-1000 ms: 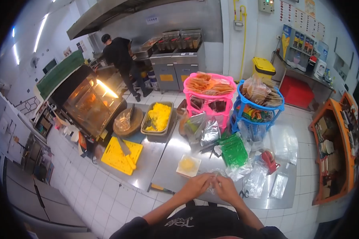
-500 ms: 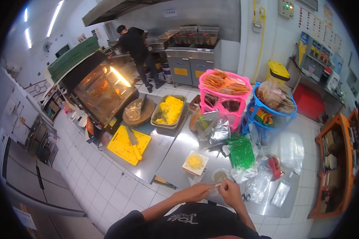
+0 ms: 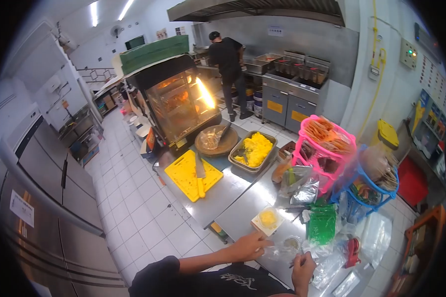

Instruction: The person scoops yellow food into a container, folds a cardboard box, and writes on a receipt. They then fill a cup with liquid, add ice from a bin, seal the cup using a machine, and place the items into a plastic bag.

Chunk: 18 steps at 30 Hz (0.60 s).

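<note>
Since a moment ago my hands have drawn apart and my view has swung left. Between them lies a clear plastic bag on the steel table. My left hand pinches its near edge; my right hand sits closed just right of it, though I cannot tell what it grips. Just beyond the bag stands a small sauce cup, and past my left hand a white tray of yellow food. Farther right of that lies a green packet.
</note>
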Motion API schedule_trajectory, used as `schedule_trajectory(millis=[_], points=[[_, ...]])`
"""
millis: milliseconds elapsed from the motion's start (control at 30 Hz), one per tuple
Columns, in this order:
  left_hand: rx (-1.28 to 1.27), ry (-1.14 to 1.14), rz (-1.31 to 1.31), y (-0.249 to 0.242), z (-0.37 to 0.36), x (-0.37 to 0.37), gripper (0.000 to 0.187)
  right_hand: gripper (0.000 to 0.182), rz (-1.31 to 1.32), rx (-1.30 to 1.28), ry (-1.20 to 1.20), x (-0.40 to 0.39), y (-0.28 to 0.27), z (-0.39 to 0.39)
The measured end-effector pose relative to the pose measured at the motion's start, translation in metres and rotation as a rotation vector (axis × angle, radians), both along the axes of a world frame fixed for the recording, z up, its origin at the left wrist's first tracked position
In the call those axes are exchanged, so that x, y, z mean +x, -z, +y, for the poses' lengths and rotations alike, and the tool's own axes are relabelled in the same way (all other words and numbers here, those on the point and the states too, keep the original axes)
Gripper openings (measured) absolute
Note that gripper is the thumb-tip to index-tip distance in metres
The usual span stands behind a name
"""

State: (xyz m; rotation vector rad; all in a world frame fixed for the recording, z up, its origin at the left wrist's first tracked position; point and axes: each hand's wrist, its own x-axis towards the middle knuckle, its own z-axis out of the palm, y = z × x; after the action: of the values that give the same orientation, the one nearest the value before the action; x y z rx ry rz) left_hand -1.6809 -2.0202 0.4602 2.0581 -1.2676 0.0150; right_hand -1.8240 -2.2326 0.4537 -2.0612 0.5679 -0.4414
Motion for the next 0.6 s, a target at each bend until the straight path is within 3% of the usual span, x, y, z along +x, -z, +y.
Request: schedule_trajectory(millis=[67, 133, 200, 267, 333, 400, 467, 533, 600], points=[[-0.133, -0.019, -0.018, -0.009, -0.023, -0.007, 0.034, 0.022, -0.064, 0.155, -0.043, 0.006, 0.007, 0.002], [-0.258, -0.033, -0.033, -0.010, -0.040, -0.010, 0.028, 0.019, -0.015, 0.068, -0.148, 0.012, -0.004, 0.003], [-0.132, -0.052, 0.498, -0.005, -0.051, -0.011, 0.021, 0.016, 0.039, -0.029, -0.247, 0.013, -0.024, -0.003], [-0.136, -0.086, 0.526, -0.010, -0.047, -0.002, 0.019, 0.016, -0.050, -0.230, -0.237, 0.014, -0.052, -0.014], [-0.127, -0.120, 0.554, -0.019, -0.045, 0.007, 0.018, 0.013, -0.094, -0.193, -0.248, 0.019, -0.086, -0.007], [0.002, -0.124, 0.425, -0.027, -0.049, 0.005, 0.017, 0.012, -0.499, 0.238, -0.319, 0.018, -0.085, 0.001], [-0.051, -0.087, 0.591, -0.048, -0.059, 0.000, 0.016, 0.017, -0.353, 0.179, -0.426, 0.021, -0.085, 0.011], [-0.116, -0.039, 0.745, -0.048, -0.073, -0.005, 0.015, 0.017, 0.221, 0.104, -0.527, 0.040, -0.054, 0.019], [-0.108, 0.014, 0.435, -0.029, -0.085, -0.017, 0.017, 0.024, 0.172, 0.028, -0.533, 0.047, -0.018, 0.018]])
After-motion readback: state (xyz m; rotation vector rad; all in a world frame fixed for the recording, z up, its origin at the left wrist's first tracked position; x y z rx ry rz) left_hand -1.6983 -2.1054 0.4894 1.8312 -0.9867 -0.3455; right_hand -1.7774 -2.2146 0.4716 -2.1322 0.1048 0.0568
